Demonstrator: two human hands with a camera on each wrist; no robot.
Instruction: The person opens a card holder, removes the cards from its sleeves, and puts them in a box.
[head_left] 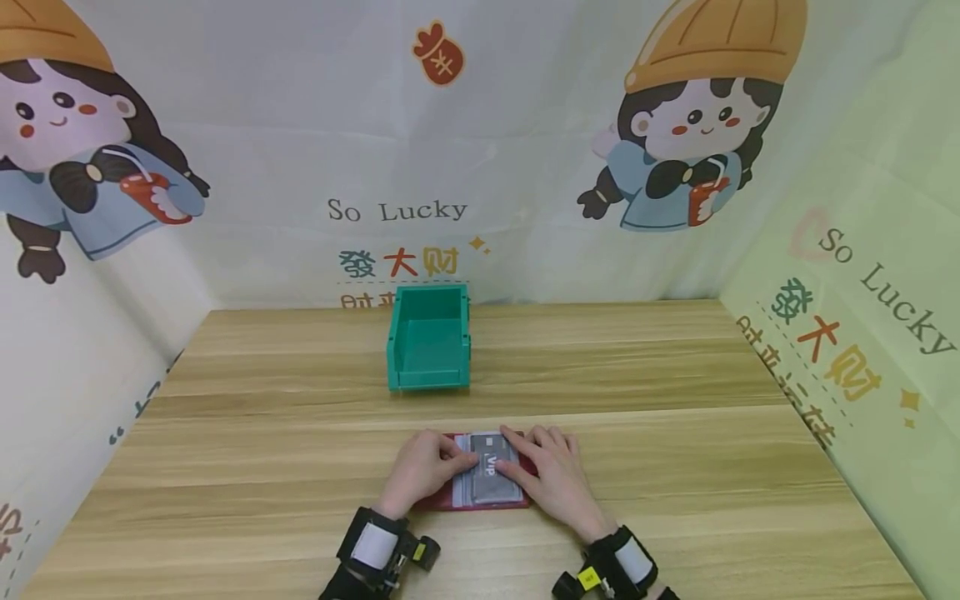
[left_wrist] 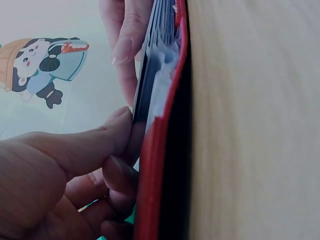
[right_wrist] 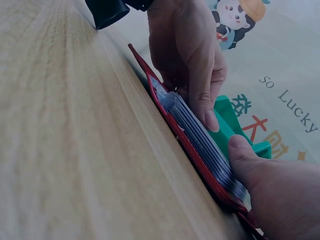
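Observation:
A red card holder [head_left: 438,502] lies opened flat on the wooden table, with a stack of clear plastic sleeves [right_wrist: 200,140] inside. On top is a grey card [head_left: 487,487] marked VIP. My left hand [head_left: 423,471] pinches the left edge of this card between thumb and forefinger; in the left wrist view the thumb [left_wrist: 117,125] is on its upper face. Across from it, my right hand [head_left: 558,483] holds the right side of the holder, thumb on top of the card and forefinger at the far edge. Whether the card sits inside a sleeve is hard to tell.
Behind the holder, near the table's back edge, stands a green open-fronted plastic bin [head_left: 429,333]. A printed cloth [head_left: 525,167] with cartoon figures hangs behind and at both sides of the table [head_left: 247,467]. Each wrist wears a black camera strap.

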